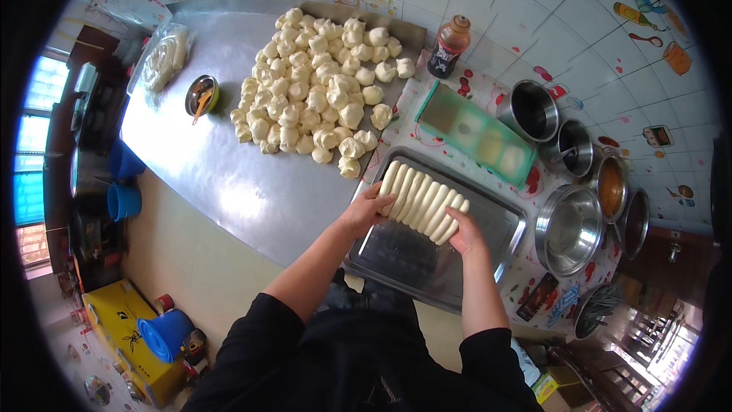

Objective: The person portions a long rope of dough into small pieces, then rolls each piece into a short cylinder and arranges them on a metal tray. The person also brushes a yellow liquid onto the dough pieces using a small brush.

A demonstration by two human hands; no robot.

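Note:
A row of pale dough strips (424,200), lying side by side and touching, is held at both ends over a metal baking tray (400,263). My left hand (366,209) grips the left end, its thumb on top. At the right end, my right hand (464,230) holds the last strips in its fingers. Whether the strips rest on the tray or hang just above it, I cannot tell. Left of the tray, a large pile of dough balls (314,86) covers part of the stainless steel worktop (229,183).
A lidded teal container (477,134) lies behind the tray, near a dark-labelled bottle (449,48). Metal pots (527,110) and stacked bowls (569,232) line the right side, with a phone (537,297) below. On the worktop's left stand a small bowl (201,95) and bagged dough (166,57).

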